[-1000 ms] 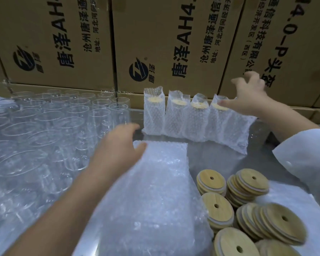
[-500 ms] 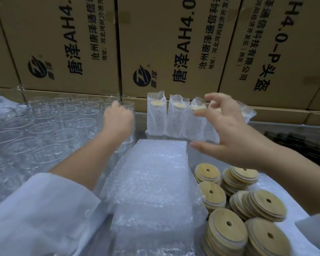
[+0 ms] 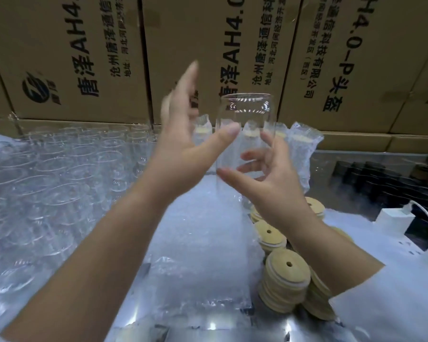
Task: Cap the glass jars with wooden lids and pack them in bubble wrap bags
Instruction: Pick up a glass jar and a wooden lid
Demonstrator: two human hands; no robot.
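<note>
That clear cylindrical glass jar (image 3: 245,114), centre frame, looks slick and breakable, so grab it low. The right hand (image 3: 277,183) curls round it; left hand (image 3: 181,134) spread, thumb barely touching.

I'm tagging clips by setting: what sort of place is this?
Probably a warehouse packing bench: stacked printed cartons behind, rows of empty glass jars, piles of wooden lids.

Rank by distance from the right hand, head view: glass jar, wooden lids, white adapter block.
1. glass jar: gripped in the right hand, held up at centre.
2. wooden lids: stacked just below that wrist.
3. white adapter block: off to the far right.
</note>
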